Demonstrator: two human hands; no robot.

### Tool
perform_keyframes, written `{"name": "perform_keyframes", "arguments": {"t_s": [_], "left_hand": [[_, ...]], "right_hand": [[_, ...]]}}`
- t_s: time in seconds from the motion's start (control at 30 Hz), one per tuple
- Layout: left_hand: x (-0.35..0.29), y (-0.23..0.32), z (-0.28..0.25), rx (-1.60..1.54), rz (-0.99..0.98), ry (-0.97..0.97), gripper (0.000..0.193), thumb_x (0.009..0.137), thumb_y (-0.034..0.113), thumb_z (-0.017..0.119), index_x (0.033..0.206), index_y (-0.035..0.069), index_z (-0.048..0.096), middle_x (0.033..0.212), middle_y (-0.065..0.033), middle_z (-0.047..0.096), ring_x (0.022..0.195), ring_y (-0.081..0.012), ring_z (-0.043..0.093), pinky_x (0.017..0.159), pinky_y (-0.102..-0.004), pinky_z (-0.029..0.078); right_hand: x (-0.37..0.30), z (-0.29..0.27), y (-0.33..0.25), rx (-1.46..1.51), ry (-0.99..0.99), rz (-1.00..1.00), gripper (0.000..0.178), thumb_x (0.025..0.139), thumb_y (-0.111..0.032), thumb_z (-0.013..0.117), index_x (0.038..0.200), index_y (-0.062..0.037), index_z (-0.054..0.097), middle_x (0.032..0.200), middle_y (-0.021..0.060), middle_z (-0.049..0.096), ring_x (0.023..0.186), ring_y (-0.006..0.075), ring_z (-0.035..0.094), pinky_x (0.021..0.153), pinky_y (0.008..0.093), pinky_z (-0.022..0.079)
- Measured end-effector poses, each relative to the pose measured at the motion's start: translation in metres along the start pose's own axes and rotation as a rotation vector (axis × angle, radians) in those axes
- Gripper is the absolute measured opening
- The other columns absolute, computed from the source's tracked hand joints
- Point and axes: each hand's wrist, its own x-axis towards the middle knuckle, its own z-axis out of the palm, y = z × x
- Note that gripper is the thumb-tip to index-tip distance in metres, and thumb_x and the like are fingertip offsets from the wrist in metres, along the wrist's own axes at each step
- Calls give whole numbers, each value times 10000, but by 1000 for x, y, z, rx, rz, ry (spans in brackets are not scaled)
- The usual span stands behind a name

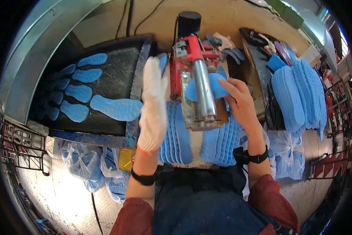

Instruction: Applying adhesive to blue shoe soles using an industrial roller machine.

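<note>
My right hand [240, 98], bare, pinches a smooth blue shoe sole [220, 83] between thumb and fingers. The sole passes behind the shiny metal cylinder [204, 90] of a red machine [194, 46]. My left hand [152, 103], in a white knit glove, is raised with its fingers stretched out between the machine and a dark belt bed [113, 84]. Close behind its fingertips shows part of a blue piece [163, 62]; whether they touch I cannot tell. Below the machine stand a left row of blue soles [176, 139] and a right row of blue soles [220, 143].
Several textured blue soles [116, 107] lie on the belt bed, whose blue metal frame [93, 139] edges it. At right, stacked blue soles [297, 98] rest on a side table. Clear plastic bags [82, 162] of blue soles and a yellow container [126, 159] sit lower left.
</note>
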Motion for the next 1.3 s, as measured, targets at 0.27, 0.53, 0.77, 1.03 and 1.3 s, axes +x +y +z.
{"name": "perform_keyframes", "arguments": {"t_s": [0.27, 0.53, 0.77, 1.03, 1.3], "left_hand": [[3, -60, -5, 303, -44, -54, 935, 933, 709, 208, 1522, -5, 77, 1541, -235, 215, 1430, -309, 251, 1179, -415, 168], [-67, -55, -57, 212, -335, -158, 665, 1042, 492, 121, 1495, 29, 267, 1508, -111, 319, 1399, -213, 276, 1167, -330, 182], [-109, 25, -46, -771, -985, 188, 571, 1060, 433, 182, 1407, 30, 390, 1302, -97, 535, 1207, -240, 496, 1085, -366, 340], [-12, 26, -116, 1058, -148, 314, 447, 1027, 335, 376, 1340, 21, 436, 1257, -160, 571, 1170, -279, 550, 1001, -370, 440], [87, -47, -215, -333, -454, 962, 524, 985, 218, 450, 1429, 3, 275, 1307, -166, 541, 1185, -271, 543, 996, -344, 439]], "right_hand": [[-94, 15, 12, 494, 386, 658, 346, 940, -111, 596, 1269, -31, 523, 1010, 97, 643, 872, 188, 611, 811, 297, 470], [-141, 103, 34, -594, -293, 413, 549, 755, -231, 767, 1244, -86, 564, 1112, 159, 645, 919, 391, 630, 818, 466, 517], [-140, 109, 56, -418, -229, 442, 394, 711, -305, 774, 1046, -110, 700, 931, 155, 693, 865, 381, 652, 751, 474, 518], [-130, 100, 41, -434, -369, 571, 368, 747, -335, 754, 1028, -103, 702, 930, 177, 693, 851, 403, 651, 731, 483, 509], [-137, 90, 60, -277, -367, 648, 328, 813, -226, 685, 1098, -66, 649, 1007, 168, 677, 876, 336, 666, 731, 416, 524]]}}
